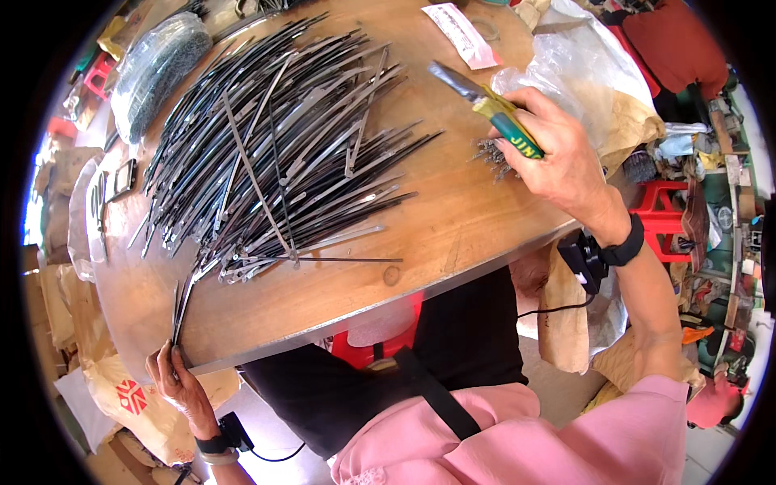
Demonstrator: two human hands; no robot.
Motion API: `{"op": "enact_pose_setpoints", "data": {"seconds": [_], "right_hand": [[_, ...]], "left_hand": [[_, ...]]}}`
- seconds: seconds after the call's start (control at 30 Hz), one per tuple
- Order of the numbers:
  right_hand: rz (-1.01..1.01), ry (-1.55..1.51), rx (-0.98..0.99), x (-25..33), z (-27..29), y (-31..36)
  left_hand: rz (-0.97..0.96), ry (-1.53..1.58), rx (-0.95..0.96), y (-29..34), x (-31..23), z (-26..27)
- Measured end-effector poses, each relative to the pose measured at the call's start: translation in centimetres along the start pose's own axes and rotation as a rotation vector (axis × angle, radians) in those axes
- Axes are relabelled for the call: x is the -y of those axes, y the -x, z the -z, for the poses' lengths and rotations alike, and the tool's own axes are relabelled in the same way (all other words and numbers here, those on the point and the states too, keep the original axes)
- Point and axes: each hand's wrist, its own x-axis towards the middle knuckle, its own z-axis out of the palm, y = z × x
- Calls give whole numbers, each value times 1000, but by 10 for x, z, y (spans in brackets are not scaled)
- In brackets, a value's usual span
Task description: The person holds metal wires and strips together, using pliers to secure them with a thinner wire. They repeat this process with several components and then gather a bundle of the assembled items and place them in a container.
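Note:
My right hand (562,149) is closed round a pair of pliers (516,136) with green and yellow handles. Their metal jaws point to the far left, above the table. Beneath that hand lies a small heap of short, thin metal bits (490,155), partly hidden. Down at the table's near left edge, my left hand (174,376) pinches the ends of a few thin dark metal strips (181,311). These strips reach up to a large loose pile of long, narrow metal strips (275,145), black and silver, covering the left half of the table.
The wooden table (356,291) has a metal-trimmed front edge. A clear bag of dark pieces (158,73) sits at the far left, near a small black-framed item (124,178). A pink and white packet (462,34) and crumpled clear plastic (578,61) lie at the far right. Red stools (667,218) stand beyond.

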Motion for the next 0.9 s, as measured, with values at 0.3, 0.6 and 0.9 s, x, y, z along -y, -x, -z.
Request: {"op": "enact_pose_setpoints", "data": {"seconds": [0.3,0.6,0.9], "right_hand": [[339,294,85,-12,-20,1],[234,441,226,-13,-15,6],[223,445,179,-5,-10,4]], "left_hand": [[-10,-40,-7,12,-5,6],[7,-149,-46,-25,6,3],[211,-25,27,-8,-2,31]]}}
